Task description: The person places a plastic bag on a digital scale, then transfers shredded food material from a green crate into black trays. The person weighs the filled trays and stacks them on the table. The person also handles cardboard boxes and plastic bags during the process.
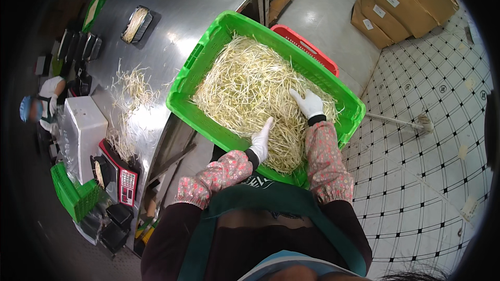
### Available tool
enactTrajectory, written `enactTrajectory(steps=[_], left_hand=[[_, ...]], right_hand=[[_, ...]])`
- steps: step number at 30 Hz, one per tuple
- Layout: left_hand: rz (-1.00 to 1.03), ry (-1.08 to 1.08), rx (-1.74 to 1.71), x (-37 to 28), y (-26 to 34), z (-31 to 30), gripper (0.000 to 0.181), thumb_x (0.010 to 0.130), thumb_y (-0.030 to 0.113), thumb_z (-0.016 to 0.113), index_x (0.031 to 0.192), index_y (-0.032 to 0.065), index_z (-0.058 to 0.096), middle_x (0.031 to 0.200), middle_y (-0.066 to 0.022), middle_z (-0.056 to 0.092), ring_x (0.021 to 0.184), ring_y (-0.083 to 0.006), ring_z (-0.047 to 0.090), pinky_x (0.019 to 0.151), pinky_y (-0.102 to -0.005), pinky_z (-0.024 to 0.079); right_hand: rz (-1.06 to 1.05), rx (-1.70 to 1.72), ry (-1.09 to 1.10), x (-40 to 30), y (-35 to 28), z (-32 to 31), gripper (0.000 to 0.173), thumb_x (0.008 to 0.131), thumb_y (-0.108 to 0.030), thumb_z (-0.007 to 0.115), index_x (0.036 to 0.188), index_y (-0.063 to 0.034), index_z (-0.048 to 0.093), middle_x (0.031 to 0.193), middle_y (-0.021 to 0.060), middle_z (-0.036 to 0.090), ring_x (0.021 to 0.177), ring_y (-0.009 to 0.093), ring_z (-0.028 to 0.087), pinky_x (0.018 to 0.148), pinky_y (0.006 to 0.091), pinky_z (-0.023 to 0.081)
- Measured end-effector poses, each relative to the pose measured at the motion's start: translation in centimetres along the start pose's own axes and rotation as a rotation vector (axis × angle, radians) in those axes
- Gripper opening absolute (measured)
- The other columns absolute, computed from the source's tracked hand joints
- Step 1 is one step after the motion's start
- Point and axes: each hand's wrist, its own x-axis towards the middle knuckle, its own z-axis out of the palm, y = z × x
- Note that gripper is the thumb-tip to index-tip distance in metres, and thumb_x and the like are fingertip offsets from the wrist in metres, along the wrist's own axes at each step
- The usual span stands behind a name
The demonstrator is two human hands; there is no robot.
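A large green plastic crate (186, 119) full of bean sprouts (250, 82) stands before me, one end against the steel table. My left hand (261, 140), in a white glove, presses into the sprouts near the crate's near wall, thumb raised. On the right side of the heap lies my white-gloved right hand (308, 103), its fingers against the sprouts. Between and below the two hands bulges a clump of sprouts. The ends of the left fingers are hidden, so whether either hand grips any sprouts is unclear.
On the steel table (172, 4) are loose sprouts (134, 89), a filled black tray (136, 25), a red digital scale (119, 175) and a white foam box (86, 132). A red crate (306, 48) sits behind the green one. Brown sacks (406, 4) stand far right; another person (49, 101) is at left.
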Motion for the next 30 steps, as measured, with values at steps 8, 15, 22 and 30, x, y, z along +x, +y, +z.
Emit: enactTrajectory(steps=[8, 15, 22, 30], left_hand=[[-0.069, 0.042, 0.209, -2.7, 2.1, -0.4, 0.092, 0.071, 0.052, 0.082, 0.133, -0.0073, 0.048, 0.132, -0.0127, 0.055, 0.118, -0.0161, 0.051, 0.1, -0.0289, 0.038], [-0.069, -0.055, 0.038, -4.2, 3.6, 0.4, 0.088, 0.075, 0.056, 0.076, 0.13, -0.0077, 0.052, 0.133, -0.0131, 0.055, 0.115, -0.0185, 0.053, 0.101, -0.0309, 0.038], [-0.031, -0.183, 0.192, -5.3, 3.0, 0.3, 0.096, 0.071, 0.058, 0.078, 0.128, -0.0125, 0.047, 0.128, -0.0209, 0.055, 0.115, -0.026, 0.054, 0.098, -0.0356, 0.041], [0.045, -0.156, -0.075, -8.6, 3.8, 2.3, 0.056, 0.077, 0.035, 0.079, 0.109, -0.0072, 0.062, 0.104, -0.012, 0.067, 0.091, -0.0205, 0.06, 0.083, -0.0347, 0.046]], right_hand=[[0.056, 0.019, -0.033, 2.6, 1.9, 0.6, 0.097, 0.079, -0.079, 0.046, 0.116, 0.0097, 0.059, 0.128, 0.0345, 0.052, 0.121, 0.041, 0.053, 0.103, 0.0434, 0.039], [0.147, 0.238, -0.138, -0.1, 1.8, 1.4, 0.104, 0.074, -0.078, 0.055, 0.122, 0.0139, 0.054, 0.123, 0.0333, 0.057, 0.119, 0.04, 0.055, 0.103, 0.0412, 0.039], [-0.025, 0.617, -0.134, -5.7, 2.4, -1.1, 0.05, 0.089, -0.038, 0.067, 0.122, -0.0011, 0.063, 0.111, 0.0117, 0.068, 0.099, 0.017, 0.061, 0.092, 0.0313, 0.045], [-0.157, 0.602, 0.218, -8.9, 1.2, -3.7, 0.046, 0.088, -0.036, 0.068, 0.117, -0.0003, 0.065, 0.109, 0.0128, 0.07, 0.096, 0.021, 0.065, 0.089, 0.0317, 0.046]])
